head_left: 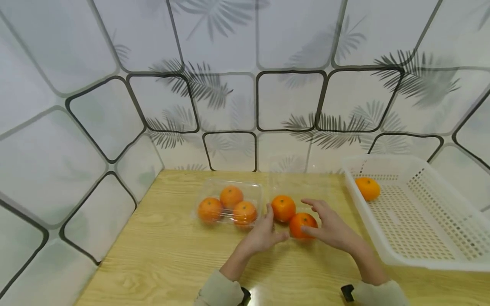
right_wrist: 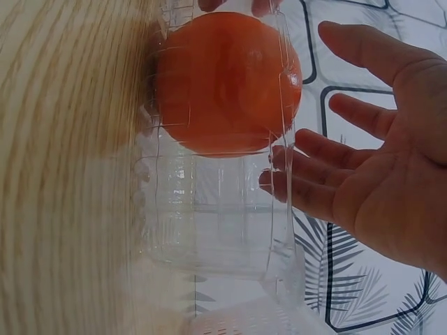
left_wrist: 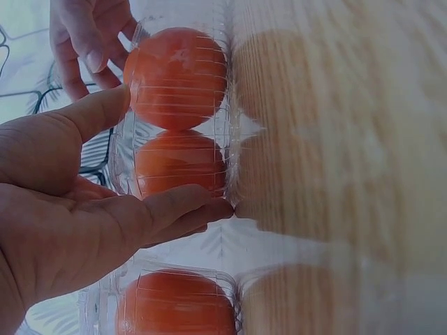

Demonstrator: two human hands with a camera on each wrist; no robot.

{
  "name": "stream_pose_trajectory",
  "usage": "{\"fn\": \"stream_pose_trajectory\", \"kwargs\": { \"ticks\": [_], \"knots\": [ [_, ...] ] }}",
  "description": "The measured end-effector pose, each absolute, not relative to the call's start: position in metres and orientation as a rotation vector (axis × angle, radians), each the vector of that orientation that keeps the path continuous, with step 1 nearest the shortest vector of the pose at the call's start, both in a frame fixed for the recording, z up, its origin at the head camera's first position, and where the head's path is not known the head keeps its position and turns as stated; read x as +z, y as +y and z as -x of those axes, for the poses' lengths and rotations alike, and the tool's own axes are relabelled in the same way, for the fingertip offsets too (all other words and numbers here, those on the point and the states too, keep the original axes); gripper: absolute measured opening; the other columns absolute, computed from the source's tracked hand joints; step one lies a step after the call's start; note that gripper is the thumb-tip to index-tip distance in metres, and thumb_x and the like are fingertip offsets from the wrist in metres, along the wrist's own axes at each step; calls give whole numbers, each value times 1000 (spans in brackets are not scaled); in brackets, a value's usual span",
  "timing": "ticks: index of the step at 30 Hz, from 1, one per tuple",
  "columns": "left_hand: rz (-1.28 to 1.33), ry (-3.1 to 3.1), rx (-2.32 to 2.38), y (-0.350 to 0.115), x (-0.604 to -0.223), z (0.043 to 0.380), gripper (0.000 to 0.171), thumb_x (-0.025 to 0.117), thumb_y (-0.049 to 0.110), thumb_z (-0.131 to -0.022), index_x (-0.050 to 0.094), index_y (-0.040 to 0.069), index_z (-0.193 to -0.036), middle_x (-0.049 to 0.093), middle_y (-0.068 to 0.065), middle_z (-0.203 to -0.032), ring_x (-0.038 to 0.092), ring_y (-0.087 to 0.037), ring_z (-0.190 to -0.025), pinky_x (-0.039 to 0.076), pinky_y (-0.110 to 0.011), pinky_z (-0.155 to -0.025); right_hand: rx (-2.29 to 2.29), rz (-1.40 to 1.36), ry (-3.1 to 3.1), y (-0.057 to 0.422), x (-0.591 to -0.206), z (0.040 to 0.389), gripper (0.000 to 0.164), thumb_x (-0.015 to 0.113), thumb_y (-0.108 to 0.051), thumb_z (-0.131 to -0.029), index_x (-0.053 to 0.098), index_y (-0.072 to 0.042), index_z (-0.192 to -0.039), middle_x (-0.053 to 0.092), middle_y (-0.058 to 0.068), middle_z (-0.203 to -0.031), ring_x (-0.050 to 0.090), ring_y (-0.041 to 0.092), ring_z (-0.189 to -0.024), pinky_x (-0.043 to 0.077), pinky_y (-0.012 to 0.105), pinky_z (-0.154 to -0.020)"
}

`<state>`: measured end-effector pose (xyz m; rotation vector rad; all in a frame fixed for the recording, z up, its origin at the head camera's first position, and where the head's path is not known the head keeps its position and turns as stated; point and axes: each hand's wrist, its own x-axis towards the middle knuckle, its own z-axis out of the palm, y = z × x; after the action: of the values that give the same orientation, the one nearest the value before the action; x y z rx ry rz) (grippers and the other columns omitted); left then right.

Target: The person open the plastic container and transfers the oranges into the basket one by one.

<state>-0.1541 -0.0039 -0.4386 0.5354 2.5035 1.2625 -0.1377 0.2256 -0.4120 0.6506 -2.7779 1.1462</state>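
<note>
Left hand (head_left: 261,236) and right hand (head_left: 332,225) flank the clear plastic clamshell (right_wrist: 223,209), fingers relaxed, gripping nothing; two mandarins (head_left: 283,208) sit inside, toward the left. Apply light, even pressure: thin plastic probably flexes.

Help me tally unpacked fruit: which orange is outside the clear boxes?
The orange in the basket, by its left wall; the other five oranges sit in clear boxes.
</note>
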Motion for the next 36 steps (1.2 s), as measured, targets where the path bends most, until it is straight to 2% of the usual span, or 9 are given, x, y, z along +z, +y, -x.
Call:
{"fn": "stream_pose_trajectory", "kwargs": {
  "ticks": [14,23,32,36],
  "knots": [
    [-510,2480,1295,-11,-438,151,106,74,29,-91,-2,-9,-155,38,-40,-144,49,-44,-129,41,-55,-105,1199,-630,-2809,220,-416,133,66,77,-20,-88,45,-1,-143,47,22,-140,49,48,-123,44,63,-96],
    [-519,2470,1280,-5,-437,155,105,72,29,-92,-4,-7,-155,31,-38,-149,38,-46,-138,36,-56,-109,1175,-606,-2828,228,-418,138,66,78,-20,-87,46,0,-142,47,24,-138,49,48,-122,44,62,-97],
    [-501,2448,1303,-4,-438,155,107,73,28,-91,-5,-6,-155,34,-39,-147,50,-43,-127,42,-55,-105,1155,-589,-2862,229,-420,139,68,78,-20,-87,45,-2,-143,46,23,-139,48,47,-123,45,60,-96],
    [-496,2457,1284,-3,-438,155,107,73,29,-91,-4,-6,-156,34,-38,-148,50,-43,-128,41,-54,-105,1144,-581,-2877,230,-420,139,68,79,-20,-86,46,-1,-143,47,23,-138,49,46,-122,45,59,-96]
  ]
}}
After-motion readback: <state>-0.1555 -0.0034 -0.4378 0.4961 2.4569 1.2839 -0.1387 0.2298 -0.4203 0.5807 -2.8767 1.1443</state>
